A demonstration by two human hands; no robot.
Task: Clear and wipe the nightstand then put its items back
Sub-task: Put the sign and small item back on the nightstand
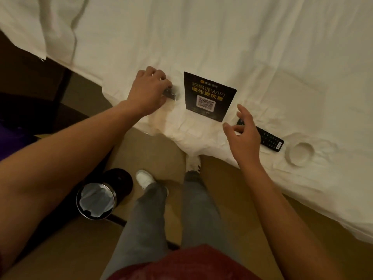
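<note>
Small dark object [170, 93] half-hidden under left hand [148, 90], unidentifiable.

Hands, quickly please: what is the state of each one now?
Left hand: grips a small dark object on the bed.
Right hand: open, above the remote, holding nothing.

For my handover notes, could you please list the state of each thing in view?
left hand: fingers curled round a small dark object on the bed
right hand: open, hovering over the remote
remote: flat on the bed
WiFi sign: lying on the bed
ashtray: upright, empty
bin: lid open, lined
</note>
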